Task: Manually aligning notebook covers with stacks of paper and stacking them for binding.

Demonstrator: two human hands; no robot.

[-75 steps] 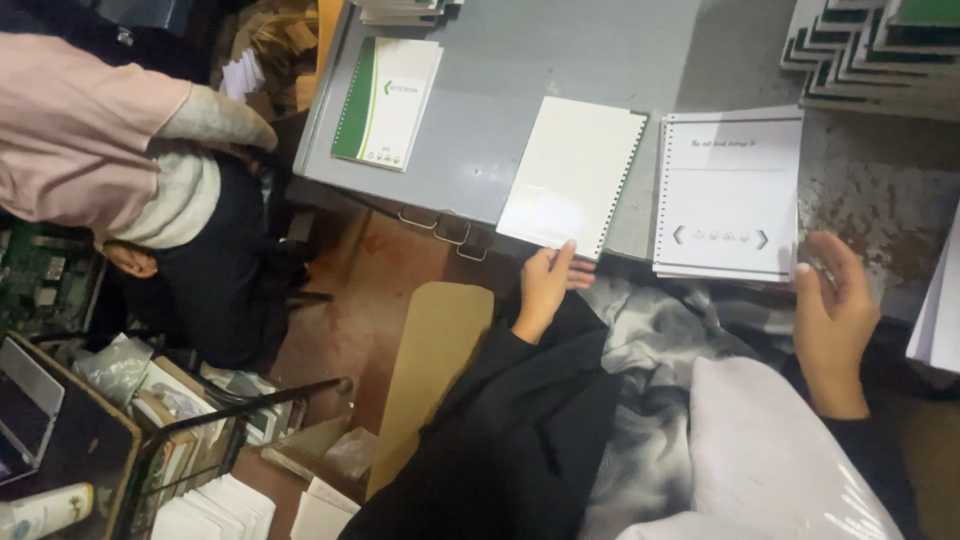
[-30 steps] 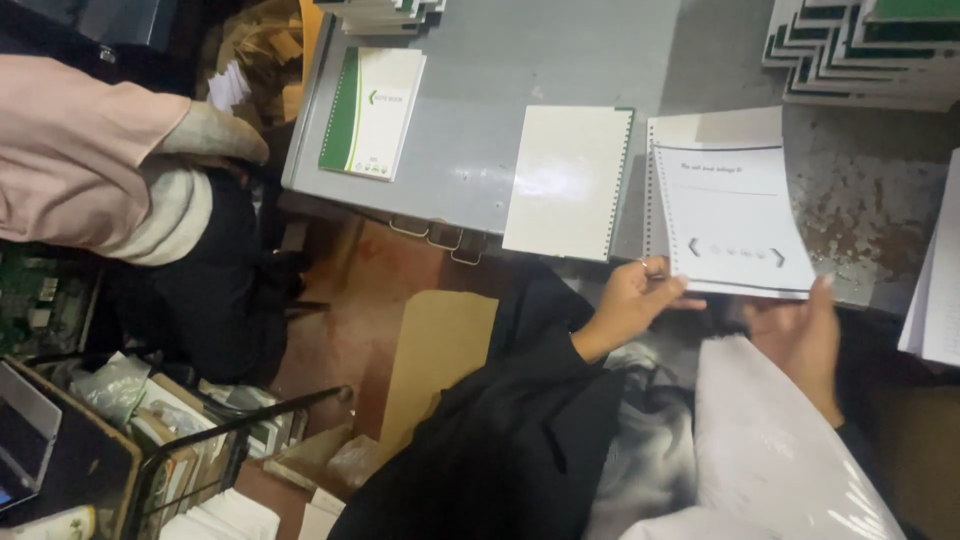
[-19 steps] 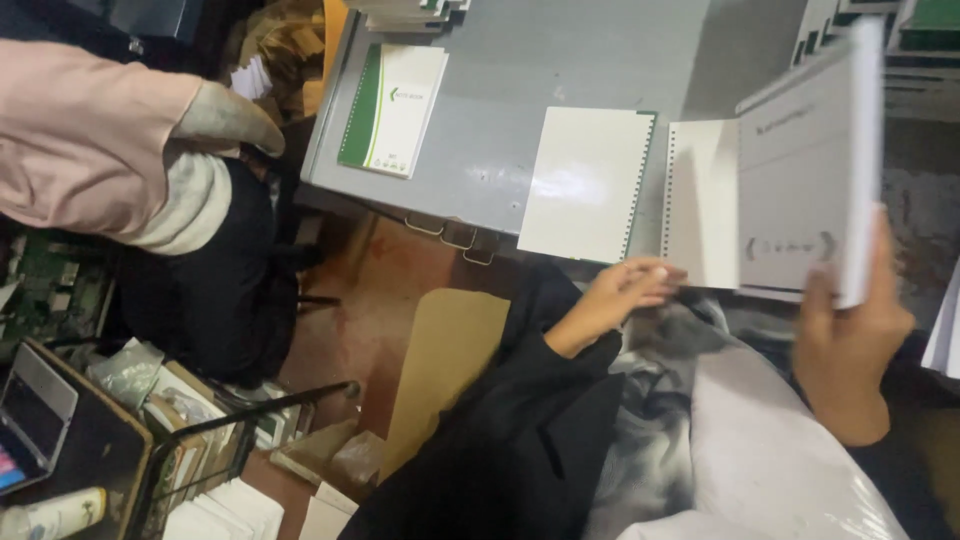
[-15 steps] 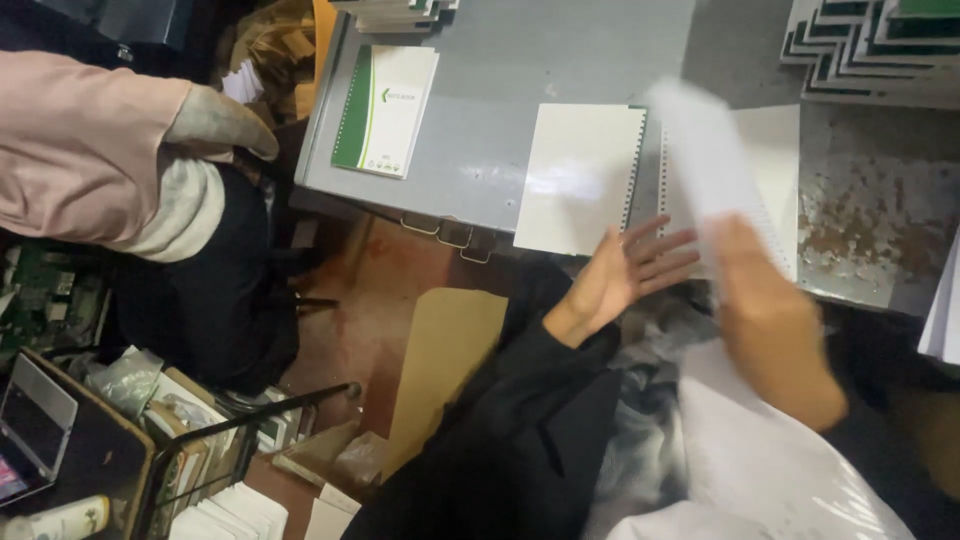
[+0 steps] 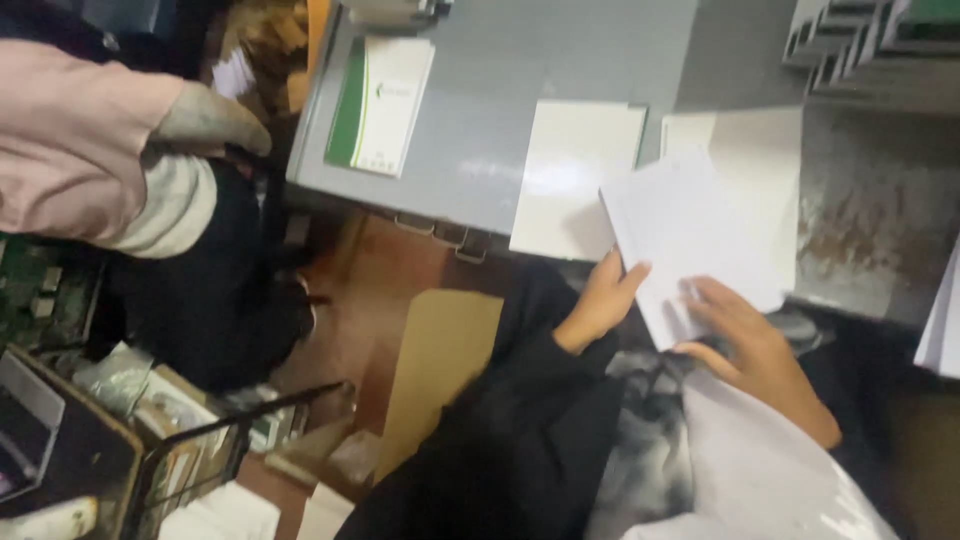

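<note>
Presently listed, head view, somewhat blurred:

Item: white sheet (image 5: 690, 235), loose and tilted, held over the near edge of the grey table (image 5: 500, 150). It overlaps a second white sheet (image 5: 750, 170) lying flat on the table behind it.

Left hand (image 5: 600, 300): dark sleeve, fingers closed narrowly on the sheet's lower left edge, thumb upward.

Right hand (image 5: 750, 345): white sleeve, fingers spread flat on the sheet's lower right part; pressing rather than pinching, as far as the blur allows.

Item: white pad (image 5: 575, 180), flat on the table just left of the held sheet, apart from it.

Item: green-and-white booklet (image 5: 380, 105), flat near the table's far left corner, well apart from both hands.

Item: stacked booklets (image 5: 870, 50), fanned at the table's upper right.

Other person: pink sleeve (image 5: 80, 140) with a gloved hand (image 5: 205, 120), left of the table, touching none of the papers.

Item: wire basket (image 5: 200, 460), on the floor at lower left.
</note>
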